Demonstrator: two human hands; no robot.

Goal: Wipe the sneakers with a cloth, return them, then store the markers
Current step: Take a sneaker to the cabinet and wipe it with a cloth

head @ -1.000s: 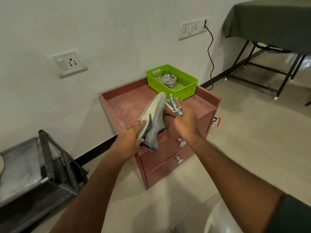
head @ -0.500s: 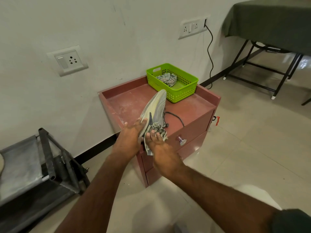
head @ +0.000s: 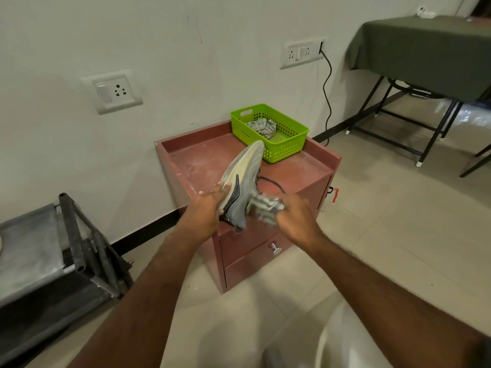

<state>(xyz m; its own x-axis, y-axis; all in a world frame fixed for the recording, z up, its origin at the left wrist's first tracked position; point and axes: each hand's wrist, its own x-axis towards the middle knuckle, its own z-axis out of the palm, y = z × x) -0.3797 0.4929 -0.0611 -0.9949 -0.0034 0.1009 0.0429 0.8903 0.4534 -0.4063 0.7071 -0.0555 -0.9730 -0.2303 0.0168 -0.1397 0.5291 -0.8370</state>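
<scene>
Left hand (head: 210, 208) gripping sneaker (head: 243, 181), right hand (head: 297, 219) clutching blurred cloth (head: 265, 208).
Dangling lace (head: 271, 181) risking snagging mid-wipe.

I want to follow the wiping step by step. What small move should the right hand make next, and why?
Probably bring the cloth back against the sneaker for another stroke. The right hand grips the bunched cloth beside the shoe's heel end, while the left hand holds the sneaker tilted above the red cabinet.

Both forearms are bare (no sleeves showing), and the left hand (head: 206, 212) and right hand (head: 297, 221) wear nothing.
</scene>
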